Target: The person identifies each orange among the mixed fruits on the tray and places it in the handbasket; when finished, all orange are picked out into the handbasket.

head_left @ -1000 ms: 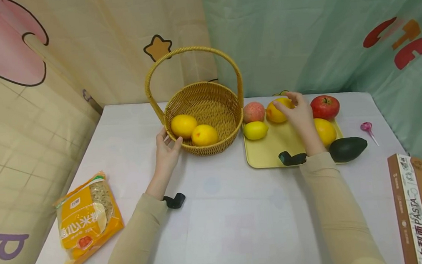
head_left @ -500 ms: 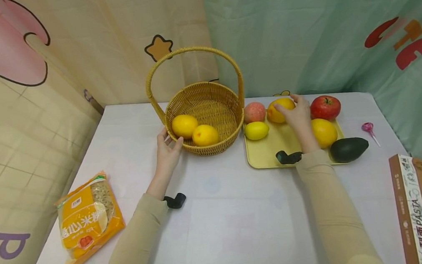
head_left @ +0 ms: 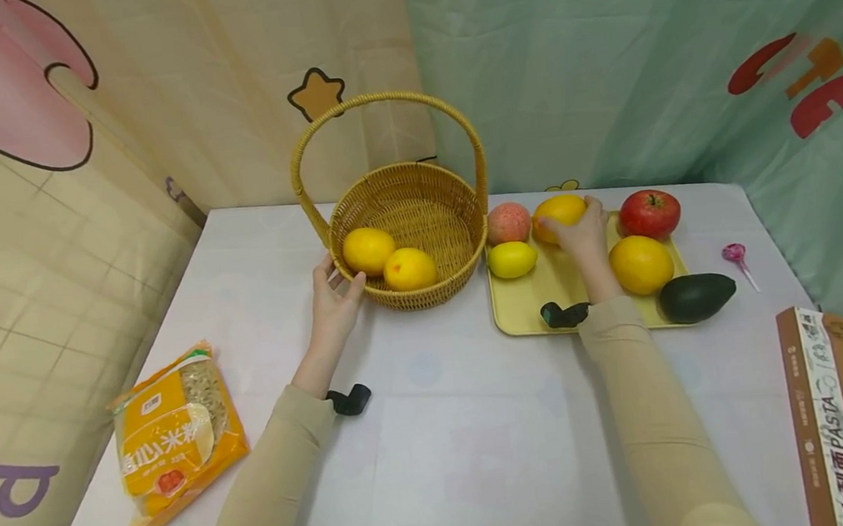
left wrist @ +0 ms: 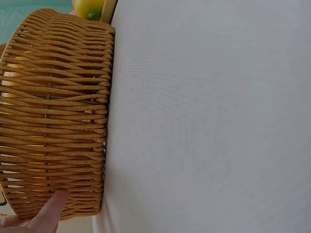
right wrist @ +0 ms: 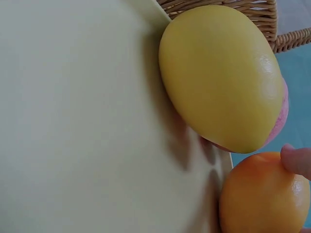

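My left hand (head_left: 333, 304) is at the left front of a wicker basket (head_left: 424, 296) with a tall handle, thumb and fingers against its outer wall. One finger (left wrist: 52, 208) lies straight on the weave. Two yellow fruits, one at the left (head_left: 368, 251) and one in front (head_left: 410, 270), lie inside. My right hand (head_left: 583, 236) grips a yellow-orange fruit (head_left: 560, 211) at the back of a pale yellow tray (head_left: 538, 303), its thumb (right wrist: 296, 160) on the fruit's side. Next to it are a pink peach (head_left: 508, 223) and a lemon (head_left: 512, 260).
A red apple (head_left: 650, 214), another yellow fruit (head_left: 642, 265) and an avocado (head_left: 697, 297) occupy the tray's right side. Beyond it lies a pink lollipop (head_left: 735, 253). A pasta box (head_left: 834, 419) is at the right edge, an orange food bag (head_left: 177, 439) at the left. Curtains hang behind.
My right hand has come down and left onto the yellow-orange fruit, closing its fingers round it. The yellow fruit behind the right wrist is now uncovered. My left hand and the basket stay put.
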`<state>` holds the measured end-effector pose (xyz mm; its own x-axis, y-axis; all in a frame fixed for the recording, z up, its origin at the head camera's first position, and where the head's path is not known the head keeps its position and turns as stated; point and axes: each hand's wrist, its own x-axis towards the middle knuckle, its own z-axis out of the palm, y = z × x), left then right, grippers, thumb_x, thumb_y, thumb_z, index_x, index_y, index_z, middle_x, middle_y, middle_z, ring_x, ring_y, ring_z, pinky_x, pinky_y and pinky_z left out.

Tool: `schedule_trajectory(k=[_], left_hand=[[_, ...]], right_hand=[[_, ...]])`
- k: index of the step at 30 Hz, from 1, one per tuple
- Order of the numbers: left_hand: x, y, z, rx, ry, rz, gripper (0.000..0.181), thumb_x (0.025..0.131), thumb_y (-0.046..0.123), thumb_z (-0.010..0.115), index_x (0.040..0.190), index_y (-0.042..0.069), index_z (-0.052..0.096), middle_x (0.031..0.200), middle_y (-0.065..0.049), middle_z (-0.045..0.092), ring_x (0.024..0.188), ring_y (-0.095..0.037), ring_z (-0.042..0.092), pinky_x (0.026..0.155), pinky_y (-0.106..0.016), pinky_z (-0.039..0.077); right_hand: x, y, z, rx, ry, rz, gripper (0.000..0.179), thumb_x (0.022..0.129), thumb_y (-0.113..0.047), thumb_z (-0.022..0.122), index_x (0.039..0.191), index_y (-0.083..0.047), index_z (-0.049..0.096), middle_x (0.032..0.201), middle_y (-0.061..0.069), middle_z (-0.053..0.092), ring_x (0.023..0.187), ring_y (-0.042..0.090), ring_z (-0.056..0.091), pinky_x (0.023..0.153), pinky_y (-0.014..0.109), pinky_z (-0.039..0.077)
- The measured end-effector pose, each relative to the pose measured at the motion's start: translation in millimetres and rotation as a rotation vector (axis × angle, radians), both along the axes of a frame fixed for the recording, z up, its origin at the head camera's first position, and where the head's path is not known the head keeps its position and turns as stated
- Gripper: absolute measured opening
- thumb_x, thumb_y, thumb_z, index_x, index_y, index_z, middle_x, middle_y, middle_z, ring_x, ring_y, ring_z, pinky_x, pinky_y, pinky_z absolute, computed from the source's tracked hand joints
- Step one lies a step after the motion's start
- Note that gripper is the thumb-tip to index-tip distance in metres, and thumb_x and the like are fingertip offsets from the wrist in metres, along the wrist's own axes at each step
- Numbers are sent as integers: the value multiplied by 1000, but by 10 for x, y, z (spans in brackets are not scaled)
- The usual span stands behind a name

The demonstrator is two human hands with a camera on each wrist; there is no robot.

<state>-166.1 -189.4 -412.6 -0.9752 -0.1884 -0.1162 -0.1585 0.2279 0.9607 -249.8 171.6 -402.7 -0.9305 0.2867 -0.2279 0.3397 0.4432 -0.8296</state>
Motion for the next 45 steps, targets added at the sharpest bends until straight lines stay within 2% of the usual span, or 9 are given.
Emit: schedule_trajectory(k=[11, 26, 30, 38, 45], left_hand=[[-12, -10, 6, -9, -12, 2, 72, 99, 18, 58, 155, 6, 14, 159, -14, 23, 143, -31, 32, 111, -41, 46], [-3, 15, -16, 20, -32, 3, 73, 99, 17, 58, 156, 6, 13, 160, -14, 21, 144, -31, 30, 111, -41, 46], [1, 16, -14, 23, -32, 8, 73, 99, 18, 58, 156, 6, 13, 160, -14, 22, 144, -30, 31, 110, -41, 46], [4, 0, 2, -1, -10, 3, 72, 100, 18, 58, 155, 6, 13, 160, -15, 22, 144, -32, 31, 110, -42, 47], [1, 4, 10, 9, 8, 0, 72, 100, 16, 57, 155, 4, 13, 159, -16, 22, 143, -33, 31, 108, -44, 48]], right_hand=[[-14, 7, -56, 56, 15, 18, 97, 88, -35, 72, 155, -4, 10, 157, 24, 18, 139, 38, 30, 123, 45, 25], [75, 6, -57, 14, 26, -66, 92, 91, -35, 70, 155, -6, 11, 157, 20, 22, 140, 34, 32, 123, 40, 27], [81, 4, 23, 30, 72, -79, 93, 88, -39, 71, 155, -7, 14, 157, 19, 26, 139, 33, 33, 122, 41, 29], [157, -82, 310, 40, 173, -51, 96, 83, -48, 74, 154, -10, 21, 155, 12, 34, 134, 30, 40, 117, 42, 36], [306, -275, 530, -49, 253, 27, 95, 82, -47, 76, 152, -10, 24, 154, 12, 35, 133, 28, 43, 113, 39, 42]])
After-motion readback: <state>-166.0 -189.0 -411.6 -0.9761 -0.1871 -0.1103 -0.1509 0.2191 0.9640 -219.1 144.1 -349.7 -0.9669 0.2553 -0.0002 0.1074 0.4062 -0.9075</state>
